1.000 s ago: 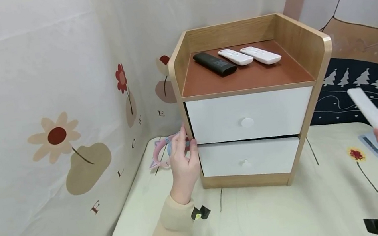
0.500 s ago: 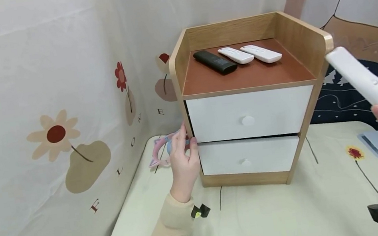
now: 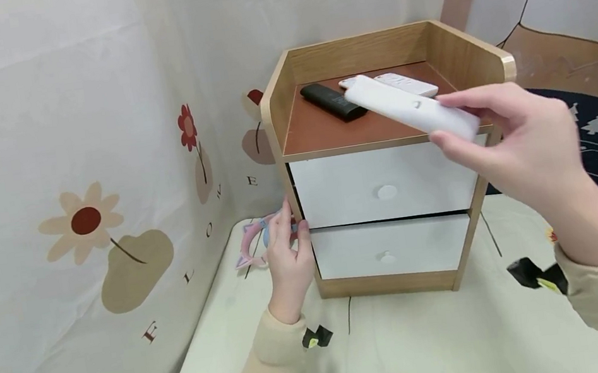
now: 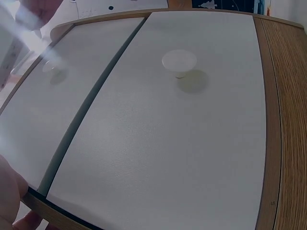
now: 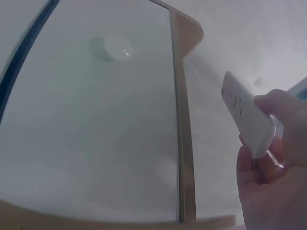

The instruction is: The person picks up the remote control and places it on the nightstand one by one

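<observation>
My right hand (image 3: 522, 142) pinches a white remote control (image 3: 408, 104) between thumb and fingers, above the front edge of a small wooden cabinet (image 3: 393, 285). In the right wrist view the remote control (image 5: 247, 112) shows small buttons, beside the cabinet's wooden edge. My left hand (image 3: 289, 264) rests against the cabinet's left side, its fingers straight along the panel and the thumb at the front edge. On the brown top lie a black remote control (image 3: 333, 102) and a white remote control (image 3: 405, 83). Another white one (image 3: 346, 82) is mostly hidden behind the held one.
Two white drawers, an upper one (image 3: 339, 187) and a lower one (image 3: 354, 252), have round knobs. A pink cat-ear headband-like item (image 3: 250, 244) lies left of the cabinet on a pale sheet (image 3: 414, 349). Patterned curtain (image 3: 89, 82) hangs at the left and behind.
My right hand has carried the white remote control leftward and up from the right side to over the cabinet's top. My left hand has stayed at the cabinet's side.
</observation>
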The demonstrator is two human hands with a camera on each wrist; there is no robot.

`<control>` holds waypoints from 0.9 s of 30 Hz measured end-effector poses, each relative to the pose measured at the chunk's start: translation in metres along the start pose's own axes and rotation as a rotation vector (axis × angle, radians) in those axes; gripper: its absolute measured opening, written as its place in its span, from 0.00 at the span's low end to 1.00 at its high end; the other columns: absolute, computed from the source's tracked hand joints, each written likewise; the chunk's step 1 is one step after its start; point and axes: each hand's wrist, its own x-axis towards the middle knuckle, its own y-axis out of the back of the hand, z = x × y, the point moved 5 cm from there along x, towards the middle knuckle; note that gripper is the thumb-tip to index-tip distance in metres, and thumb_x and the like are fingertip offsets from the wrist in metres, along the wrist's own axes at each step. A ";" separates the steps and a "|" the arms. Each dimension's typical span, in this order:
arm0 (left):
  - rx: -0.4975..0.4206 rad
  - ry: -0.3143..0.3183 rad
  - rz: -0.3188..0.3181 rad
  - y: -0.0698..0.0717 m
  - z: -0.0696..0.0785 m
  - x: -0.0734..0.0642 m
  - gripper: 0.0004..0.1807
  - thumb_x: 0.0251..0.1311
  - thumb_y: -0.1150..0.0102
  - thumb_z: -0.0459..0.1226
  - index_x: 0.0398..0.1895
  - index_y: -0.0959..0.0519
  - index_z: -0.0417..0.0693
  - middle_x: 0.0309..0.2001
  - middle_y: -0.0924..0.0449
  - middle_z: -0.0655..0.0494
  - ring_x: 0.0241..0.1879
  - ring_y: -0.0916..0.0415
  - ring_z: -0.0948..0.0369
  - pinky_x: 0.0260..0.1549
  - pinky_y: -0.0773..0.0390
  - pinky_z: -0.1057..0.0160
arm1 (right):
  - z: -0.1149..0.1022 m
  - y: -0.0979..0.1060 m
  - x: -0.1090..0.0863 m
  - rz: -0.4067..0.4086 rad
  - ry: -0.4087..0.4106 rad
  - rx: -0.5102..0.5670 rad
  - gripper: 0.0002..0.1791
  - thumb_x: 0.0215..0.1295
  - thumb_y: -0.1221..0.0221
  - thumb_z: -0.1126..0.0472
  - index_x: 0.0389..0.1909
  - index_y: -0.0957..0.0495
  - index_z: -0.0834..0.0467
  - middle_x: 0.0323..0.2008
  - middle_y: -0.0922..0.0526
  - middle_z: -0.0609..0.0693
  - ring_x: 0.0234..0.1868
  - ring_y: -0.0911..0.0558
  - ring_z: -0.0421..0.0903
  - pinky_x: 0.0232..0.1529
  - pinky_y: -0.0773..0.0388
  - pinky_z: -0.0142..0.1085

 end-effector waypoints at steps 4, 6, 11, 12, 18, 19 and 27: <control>0.000 -0.011 0.009 0.000 0.001 0.001 0.32 0.82 0.44 0.32 0.84 0.35 0.37 0.60 0.22 0.39 0.54 0.19 0.49 0.54 0.13 0.66 | 0.000 -0.018 0.024 -0.097 -0.067 -0.095 0.22 0.60 0.20 0.62 0.57 0.08 0.52 0.50 0.09 0.36 0.40 0.16 0.20 0.41 0.25 0.13; 0.006 -0.014 0.010 0.000 0.001 0.001 0.32 0.82 0.44 0.32 0.85 0.35 0.38 0.60 0.22 0.39 0.54 0.19 0.50 0.54 0.12 0.65 | 0.001 -0.027 0.035 -0.155 -0.103 -0.100 0.22 0.61 0.20 0.57 0.57 0.08 0.49 0.54 0.08 0.46 0.39 0.17 0.22 0.38 0.26 0.14; 0.018 -0.012 0.006 -0.001 -0.001 0.000 0.32 0.82 0.44 0.32 0.85 0.35 0.38 0.60 0.21 0.39 0.55 0.18 0.50 0.54 0.11 0.63 | 0.002 -0.051 0.059 -0.304 -0.121 -0.106 0.20 0.64 0.22 0.52 0.58 0.08 0.46 0.53 0.08 0.55 0.40 0.17 0.28 0.37 0.27 0.17; 0.018 -0.011 0.006 -0.001 -0.001 0.000 0.32 0.82 0.44 0.32 0.85 0.35 0.38 0.60 0.21 0.39 0.55 0.18 0.50 0.54 0.11 0.62 | 0.002 -0.055 0.063 -0.327 -0.122 -0.111 0.20 0.64 0.22 0.51 0.57 0.08 0.45 0.51 0.08 0.54 0.40 0.18 0.31 0.36 0.27 0.19; 0.013 -0.014 0.003 -0.002 -0.002 -0.002 0.32 0.82 0.44 0.33 0.85 0.35 0.38 0.60 0.21 0.39 0.55 0.18 0.50 0.54 0.11 0.63 | 0.012 -0.069 0.076 -0.424 -0.130 -0.150 0.19 0.64 0.22 0.50 0.55 0.08 0.46 0.37 0.12 0.49 0.37 0.21 0.38 0.33 0.31 0.26; 0.012 -0.016 0.005 -0.003 -0.002 -0.002 0.32 0.82 0.44 0.32 0.85 0.35 0.38 0.61 0.21 0.39 0.55 0.19 0.50 0.54 0.12 0.64 | 0.013 -0.071 0.078 -0.436 -0.123 -0.150 0.19 0.63 0.22 0.49 0.55 0.07 0.46 0.35 0.13 0.48 0.36 0.22 0.39 0.34 0.31 0.26; 0.017 -0.051 0.028 -0.002 -0.003 -0.001 0.31 0.81 0.44 0.30 0.84 0.34 0.37 0.60 0.21 0.39 0.53 0.19 0.50 0.52 0.13 0.67 | 0.026 -0.081 0.083 -0.485 -0.092 -0.123 0.18 0.63 0.21 0.51 0.52 0.07 0.48 0.29 0.18 0.41 0.33 0.24 0.39 0.35 0.31 0.25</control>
